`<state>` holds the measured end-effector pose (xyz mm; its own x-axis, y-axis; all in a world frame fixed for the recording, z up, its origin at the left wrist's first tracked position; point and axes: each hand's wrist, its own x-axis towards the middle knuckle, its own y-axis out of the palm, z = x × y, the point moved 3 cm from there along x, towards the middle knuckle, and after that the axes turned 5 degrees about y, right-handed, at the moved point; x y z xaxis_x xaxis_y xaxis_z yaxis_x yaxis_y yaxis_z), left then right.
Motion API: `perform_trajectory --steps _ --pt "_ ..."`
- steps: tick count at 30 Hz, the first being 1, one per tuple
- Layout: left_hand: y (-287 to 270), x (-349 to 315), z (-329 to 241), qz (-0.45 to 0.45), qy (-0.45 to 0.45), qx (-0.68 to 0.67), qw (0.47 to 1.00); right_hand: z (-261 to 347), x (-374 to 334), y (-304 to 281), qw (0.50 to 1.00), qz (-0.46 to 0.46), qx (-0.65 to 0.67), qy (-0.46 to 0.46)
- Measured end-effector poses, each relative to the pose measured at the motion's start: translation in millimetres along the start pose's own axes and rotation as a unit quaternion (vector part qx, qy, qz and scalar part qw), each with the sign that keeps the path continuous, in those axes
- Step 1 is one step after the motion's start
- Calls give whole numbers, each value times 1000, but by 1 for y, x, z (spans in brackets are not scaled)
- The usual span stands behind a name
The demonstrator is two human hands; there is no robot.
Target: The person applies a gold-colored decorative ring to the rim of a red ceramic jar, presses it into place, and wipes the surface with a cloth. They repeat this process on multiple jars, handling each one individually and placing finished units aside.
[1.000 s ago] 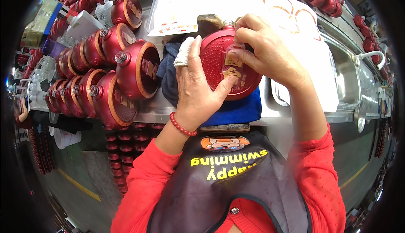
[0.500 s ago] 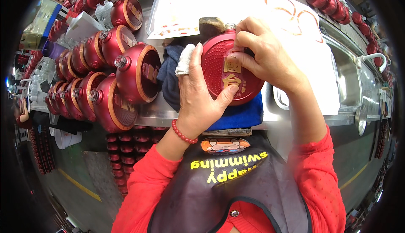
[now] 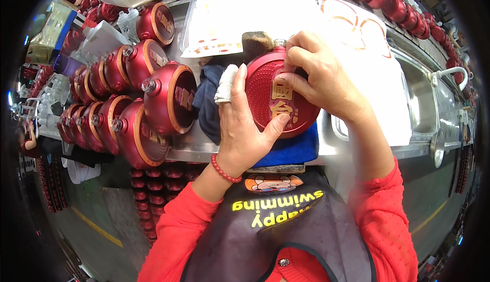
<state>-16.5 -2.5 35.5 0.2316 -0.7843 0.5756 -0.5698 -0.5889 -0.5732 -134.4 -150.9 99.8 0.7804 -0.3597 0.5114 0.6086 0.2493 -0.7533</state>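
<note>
A round, flat red bottle [image 3: 261,84] with a dotted face and a clear neck at its far end lies on a folded blue towel [image 3: 295,152]. My left hand [image 3: 244,129] grips its left side, thumb pressed on the face near the lower gold lettering. A white wrap [image 3: 225,84] covers one of its fingers. Over the upper part of the face, the thumb and fingertips of my right hand [image 3: 321,80] pinch together at a narrow clear strip with gold characters [image 3: 281,95]. What exactly the fingertips hold is partly hidden.
At left stand several red bottles [image 3: 164,98] with orange rims. A dark cloth [image 3: 208,101] and a brownish block [image 3: 257,44] lie beside the bottle. White sheets [image 3: 275,6] cover a clear tray behind. To the right is a metal sink [image 3: 421,93] with a white tap [image 3: 451,71].
The scene sits slightly lower in the picture. Both hands keep nearly the same hold on the bottle, and the right fingertips stay pinched at the strip.
</note>
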Motion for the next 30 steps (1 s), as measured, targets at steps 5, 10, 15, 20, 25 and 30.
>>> perform_trajectory --steps 5,10,15,20,25,30 --pt "-1 1 -2 -1 4 7 1000 -1 0 3 999 5 -17 26" --pt "-2 1 -2 2 2 3 1000 -2 -2 6 999 -11 -16 29" --pt "0 -1 -1 7 -7 5 1000 -2 -2 7 999 -26 -2 39" --pt "-6 6 -1 -1 -11 0 1000 -1 -4 -12 988 -136 -55 40" --pt "-13 35 19 -23 -61 -107 992 12 -33 -16 992 -96 -71 47" --pt "-4 56 23 16 -100 -87 991 20 -54 -5 993 -39 -67 85"
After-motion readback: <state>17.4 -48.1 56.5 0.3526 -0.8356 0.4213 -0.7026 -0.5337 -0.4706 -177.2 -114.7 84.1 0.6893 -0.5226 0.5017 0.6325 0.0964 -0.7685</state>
